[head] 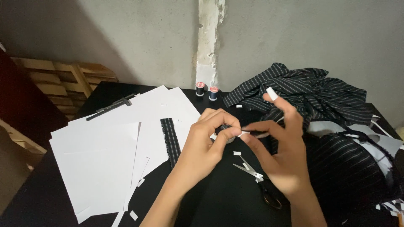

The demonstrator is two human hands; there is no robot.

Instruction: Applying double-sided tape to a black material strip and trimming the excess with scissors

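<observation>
Looks like a small sewing/tailoring workshop. Black tabletop [219,197] w/ white pattern paper sheets [105,159], striped dark fabric pile [311,92], scissors [256,176], 2 thread spools [207,90] by a bare concrete wall [126,38]. Wood pallet [63,80] at left.

no packages, labels, signs, screens visible
</observation>
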